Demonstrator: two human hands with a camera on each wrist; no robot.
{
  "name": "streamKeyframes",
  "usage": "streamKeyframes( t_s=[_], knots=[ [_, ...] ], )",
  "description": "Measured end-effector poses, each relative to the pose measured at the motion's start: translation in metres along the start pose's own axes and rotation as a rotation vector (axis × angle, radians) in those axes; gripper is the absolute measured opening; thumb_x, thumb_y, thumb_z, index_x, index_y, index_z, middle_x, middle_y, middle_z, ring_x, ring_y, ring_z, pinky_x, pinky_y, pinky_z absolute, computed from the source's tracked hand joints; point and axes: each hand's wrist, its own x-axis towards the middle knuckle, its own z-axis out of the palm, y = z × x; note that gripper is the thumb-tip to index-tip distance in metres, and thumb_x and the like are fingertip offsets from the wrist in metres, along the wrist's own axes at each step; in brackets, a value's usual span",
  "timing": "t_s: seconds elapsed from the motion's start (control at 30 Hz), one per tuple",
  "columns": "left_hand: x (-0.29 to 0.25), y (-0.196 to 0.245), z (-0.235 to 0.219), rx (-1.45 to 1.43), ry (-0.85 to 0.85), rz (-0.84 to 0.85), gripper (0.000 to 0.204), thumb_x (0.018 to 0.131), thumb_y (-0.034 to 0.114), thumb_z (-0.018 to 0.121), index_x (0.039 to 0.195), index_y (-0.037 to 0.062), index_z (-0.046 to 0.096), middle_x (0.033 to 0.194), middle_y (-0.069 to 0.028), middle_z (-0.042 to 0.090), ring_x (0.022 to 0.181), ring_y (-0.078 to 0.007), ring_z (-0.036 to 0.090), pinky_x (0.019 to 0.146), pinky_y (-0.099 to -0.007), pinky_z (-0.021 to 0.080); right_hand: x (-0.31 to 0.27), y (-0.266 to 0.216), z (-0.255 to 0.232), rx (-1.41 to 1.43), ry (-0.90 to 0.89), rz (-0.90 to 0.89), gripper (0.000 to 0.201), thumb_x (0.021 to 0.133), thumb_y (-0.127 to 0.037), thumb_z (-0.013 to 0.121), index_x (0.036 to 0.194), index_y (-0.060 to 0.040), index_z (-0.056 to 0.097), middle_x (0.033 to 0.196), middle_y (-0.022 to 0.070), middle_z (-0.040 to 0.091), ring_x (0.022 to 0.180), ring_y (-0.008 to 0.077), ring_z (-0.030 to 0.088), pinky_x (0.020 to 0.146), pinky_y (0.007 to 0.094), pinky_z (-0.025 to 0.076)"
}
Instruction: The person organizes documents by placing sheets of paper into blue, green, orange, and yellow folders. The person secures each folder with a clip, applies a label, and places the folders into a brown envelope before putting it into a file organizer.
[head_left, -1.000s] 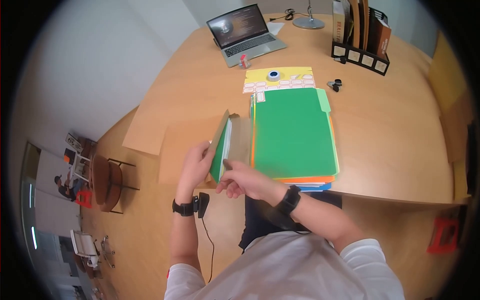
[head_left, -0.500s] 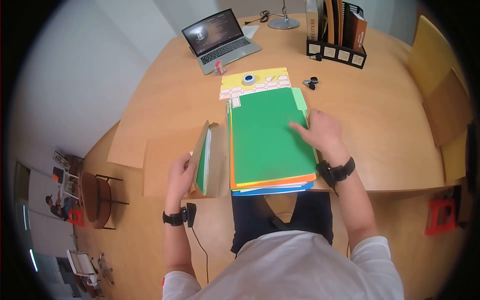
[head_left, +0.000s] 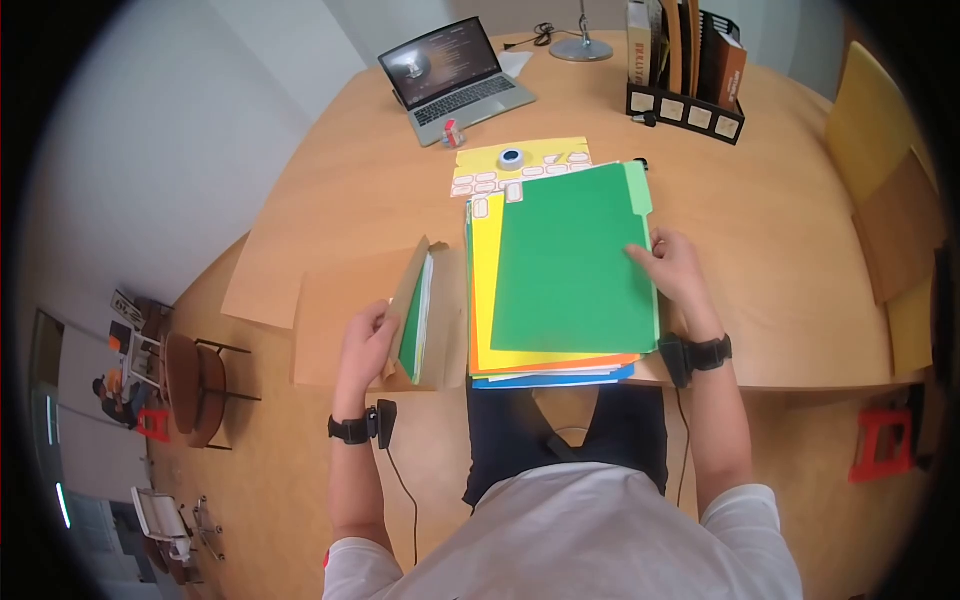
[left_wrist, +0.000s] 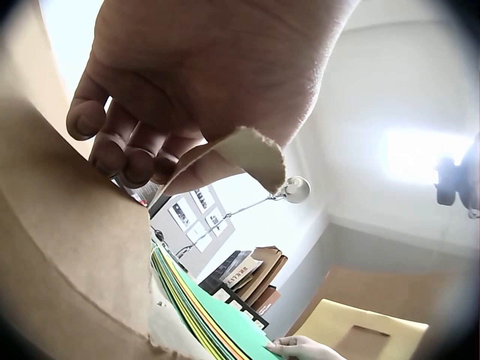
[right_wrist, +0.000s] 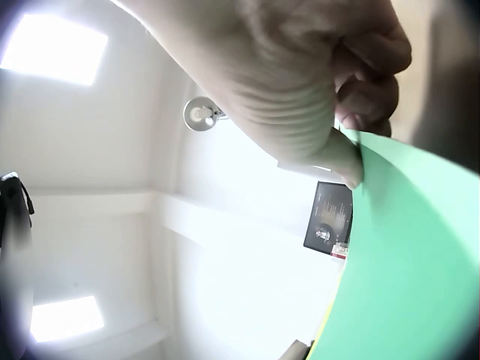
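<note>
Folder of green colour point(head_left: 575, 265) lies turned on top of the pile, its right part beyond the yellow folder point(head_left: 484, 300) below. Our right hand point(head_left: 680, 268) pinches its right edge, thumb above and other fingers behind; this pinch is closed. Our left hand point(head_left: 368, 345) holds the raised side of a brown envelope point(head_left: 448, 310), fingers bent over its edge; a green sheet and papers show inside.

We judge that the step in hand is to take the top folder from the pile. Next move, we think, calls for a firm pinch and a level lift, while the envelope stays open.

The pile's near edge reaches the border of the table point(head_left: 800, 260), so we should not pull it to us. Beyond the folder's far edge are the tape roll point(head_left: 511, 159) and a black clip point(head_left: 642, 164), both near. More room is at right.
</note>
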Motion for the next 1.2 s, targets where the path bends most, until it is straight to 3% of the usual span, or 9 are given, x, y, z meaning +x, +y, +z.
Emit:
streamKeyframes(
  t_s=[0.13,0.27,0.37,0.4,0.5,0.53,0.7,0.97,1.2],
  knots=[
    [0.001,-0.004,-0.001,-0.02,-0.003,-0.003,0.021,0.095,0.013,0.059,0.08,0.0002,0.054,0.068,0.0041,0.043,0.066,-0.0055,0.04,0.059,-0.0258,0.034,-0.008,-0.004,-0.007,0.539,0.105,-0.09,0.021,0.097,-0.02,0.071,0.101,-0.0015,0.063,0.076,0.0057,0.071,0.066,0.0089,0.064,0.056,0.0255,0.047],
    [0.003,-0.01,-0.004,-0.045,-0.015,-0.009,0.019,0.097,0.014,0.057,0.087,-0.0022,0.06,0.067,0.0023,0.049,0.065,-0.0059,0.044,0.059,-0.0253,0.037,-0.04,-0.041,-0.029,0.815,0.285,-0.15,0.021,0.1,-0.022,0.067,0.111,-0.0057,0.061,0.083,0.0039,0.072,0.066,0.0025,0.061,0.049,0.0186,0.038],
    [0.003,-0.003,-0.005,-0.042,-0.018,-0.008,0.019,0.097,0.014,0.057,0.088,-0.0023,0.061,0.067,0.0023,0.05,0.065,-0.0053,0.044,0.06,-0.0251,0.038,-0.069,-0.059,-0.034,1.102,0.32,-0.072,0.022,0.099,-0.02,0.066,0.114,-0.0055,0.061,0.09,0.0032,0.07,0.066,0.0034,0.062,0.048,0.0177,0.036],
    [0.001,0.002,-0.005,-0.034,-0.015,-0.005,0.019,0.097,0.014,0.057,0.088,-0.0023,0.061,0.067,0.0022,0.05,0.065,-0.0051,0.044,0.06,-0.0251,0.038,-0.075,-0.059,-0.035,1.185,0.347,0.037,0.025,0.097,-0.018,0.066,0.118,-0.0048,0.061,0.093,0.002,0.068,0.067,0.0045,0.063,0.047,0.018,0.037],
    [-0.002,0.014,-0.003,0.05,0.005,-0.005,0.021,0.097,0.017,0.057,0.088,-0.002,0.061,0.065,-0.0012,0.051,0.063,-0.0084,0.046,0.059,-0.0273,0.039,-0.081,-0.097,-0.031,1.131,0.461,0.105,0.027,0.096,-0.018,0.067,0.118,-0.0049,0.061,0.091,0.0017,0.068,0.067,0.0051,0.064,0.045,0.019,0.04],
    [-0.001,0.014,-0.003,0.098,0.011,0.005,0.021,0.097,0.018,0.057,0.088,-0.0017,0.061,0.065,-0.0028,0.051,0.063,-0.0101,0.047,0.059,-0.0284,0.04,-0.085,-0.085,-0.036,1.092,0.254,0.077,0.024,0.095,-0.017,0.069,0.115,-0.0049,0.061,0.086,0.0017,0.068,0.06,0.0056,0.063,0.043,0.0203,0.043],
    [0.003,0.015,-0.005,0.225,0.016,0.051,0.023,0.096,0.021,0.057,0.089,-0.0003,0.061,0.065,-0.0086,0.052,0.061,-0.0172,0.05,0.06,-0.0332,0.042,-0.095,-0.085,0.008,1.002,-0.096,0.161,0.02,0.099,-0.021,0.067,0.108,-0.0038,0.062,0.073,0.001,0.066,0.048,0.0062,0.057,0.037,0.0203,0.036],
    [0.003,0.013,-0.005,0.202,-0.02,0.031,0.026,0.098,0.023,0.057,0.09,-0.0016,0.061,0.066,-0.0091,0.054,0.062,-0.0175,0.051,0.06,-0.0339,0.043,-0.086,-0.104,0.062,0.983,-0.265,0.178,0.024,0.101,-0.025,0.064,0.114,-0.0047,0.061,0.083,0.0022,0.068,0.051,0.0065,0.056,0.04,0.0183,0.036],
    [0.001,0.02,-0.001,0.155,-0.056,0.011,0.026,0.099,0.022,0.056,0.103,-0.0024,0.065,0.071,-0.0103,0.06,0.064,-0.0163,0.056,0.062,-0.033,0.045,-0.094,-0.115,0.082,1.092,-0.373,0.261,0.04,0.108,-0.028,0.053,0.136,0.0005,0.048,0.114,0.0147,0.07,0.087,0.0236,0.076,0.071,0.0266,0.062]
  ],
)
